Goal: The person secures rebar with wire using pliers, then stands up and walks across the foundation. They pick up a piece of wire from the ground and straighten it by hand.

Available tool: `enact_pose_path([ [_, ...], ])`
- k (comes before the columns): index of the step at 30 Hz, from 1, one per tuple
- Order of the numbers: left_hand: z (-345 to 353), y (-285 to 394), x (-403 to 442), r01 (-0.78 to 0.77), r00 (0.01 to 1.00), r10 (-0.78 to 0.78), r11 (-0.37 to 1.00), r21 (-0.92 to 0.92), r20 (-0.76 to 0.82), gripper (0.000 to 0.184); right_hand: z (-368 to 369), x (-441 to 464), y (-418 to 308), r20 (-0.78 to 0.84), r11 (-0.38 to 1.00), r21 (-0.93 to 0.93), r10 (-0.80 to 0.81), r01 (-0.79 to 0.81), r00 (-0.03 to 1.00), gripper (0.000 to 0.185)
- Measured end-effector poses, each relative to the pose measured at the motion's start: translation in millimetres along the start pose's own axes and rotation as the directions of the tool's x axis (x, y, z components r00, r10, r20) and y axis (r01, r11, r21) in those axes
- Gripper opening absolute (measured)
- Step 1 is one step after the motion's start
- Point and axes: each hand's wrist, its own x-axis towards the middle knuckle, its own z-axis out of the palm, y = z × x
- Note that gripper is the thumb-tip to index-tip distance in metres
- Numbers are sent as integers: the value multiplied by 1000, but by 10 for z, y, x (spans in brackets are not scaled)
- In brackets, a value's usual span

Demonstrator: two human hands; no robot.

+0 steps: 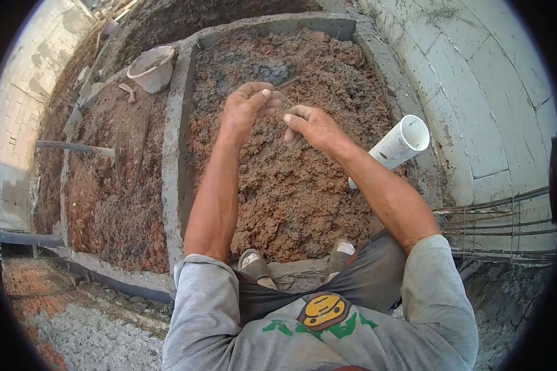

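My left hand (249, 106) is raised over the soil, with thumb and fingers pinched together on a thin strand. Close beside it, my right hand (308, 125) is also closed in a pinch. A thin wire or string (291, 81) runs between and past the fingertips; its exact kind is too fine to make out. Loose brown soil (291, 204) fills the concrete-edged bed beneath both hands. Near my right forearm, a white plastic pipe (390, 148) sticks up at a tilt from the soil.
Concrete beams (174, 154) frame the bed. Left of it lie a mortar-stained bucket (151, 69), a long-handled tool (74, 147) and more soil. A block wall (470, 93) rises on the right, with steel bars (501, 216) alongside. My sandalled feet (254, 264) stand at the near edge.
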Motion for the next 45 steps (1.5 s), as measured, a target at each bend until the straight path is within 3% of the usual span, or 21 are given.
enact_pose_path([
  [3, -41, -48, 20, 4, 1000, -4, 1000, -31, 8, 27, -47, -75, -122, 111, 990, 118, 59, -72, 992, 37],
  [5, -70, -89, 42, 88, 996, -86, 995, -56, 28, 34, -60, -136, -204, -80, 992, -99, 72, -79, 994, 30],
  [6, -69, -97, 37, 91, 996, -89, 994, -55, 32, 34, -75, -135, -178, -83, 992, -97, 74, -82, 994, 30],
  [8, -73, -111, 28, 149, 989, -149, 989, 21, 18, 39, -133, -117, -108, -224, 925, -377, -138, 45, 965, 26],
  [9, -71, -89, 20, 151, 988, -151, 988, 20, 19, 39, -168, -128, -101, -225, 925, -377, -135, 42, 965, 26],
  [11, -83, -37, -4, 193, 981, -196, 971, 138, 5, 34, -241, -154, -95, -215, 857, -482, -316, 181, 924, 26],
  [14, -124, -67, 14, 180, 980, -192, 967, 180, 50, 32, -303, -120, -10, -200, 853, -466, -360, 235, 911, 26],
  [18, -141, -167, 45, 135, 983, -155, 973, 188, 96, 28, -318, -91, 49, -141, 844, -507, -281, 175, 949, 27],
  [21, -155, -193, 67, 129, 984, -139, 987, 94, 108, 25, -307, -82, 49, -141, 846, -520, -219, 116, 965, 28],
  [27, -104, -153, 52, 145, 961, -196, 958, 247, 195, 27, -359, -59, 74, -244, 857, -510, -221, 69, 944, 26],
  [29, -95, -196, 72, 80, 961, -217, 813, 576, 173, 36, -390, -72, 48, -156, 822, -570, -120, 10, 980, 29],
  [30, -69, -171, 43, 79, 960, -217, 814, 575, 175, 36, -390, -71, 70, -158, 821, -570, -119, 8, 980, 29],
  [32, -28, -113, -26, -107, 972, -112, 576, 811, 208, 42, -375, -45, 138, -156, 794, -607, -90, -24, 984, 29],
  [36, -66, -181, 1, -87, 966, -133, 638, 765, 221, 45, -347, -56, 188, -133, 798, -602, -122, 18, 984, 29],
  [38, 2, -36, -44, 38, 914, -338, 621, 783, 224, 47, -342, -54, 174, -107, 796, -605, -113, 26, 988, 29],
  [39, 20, -41, -58, 37, 915, -335, 622, 782, 223, 47, -336, -40, 190, -106, 795, -607, -115, 27, 988, 29],
  [41, 44, -68, -85, -80, 931, -270, 501, 862, 243, 46, -303, -9, 263, -87, 791, -608, -158, 73, 984, 28],
  [45, 26, -217, -44, -177, 919, -237, 466, 867, 315, 43, -269, -4, 327, -47, 778, -613, -210, 138, 977, 24],
])
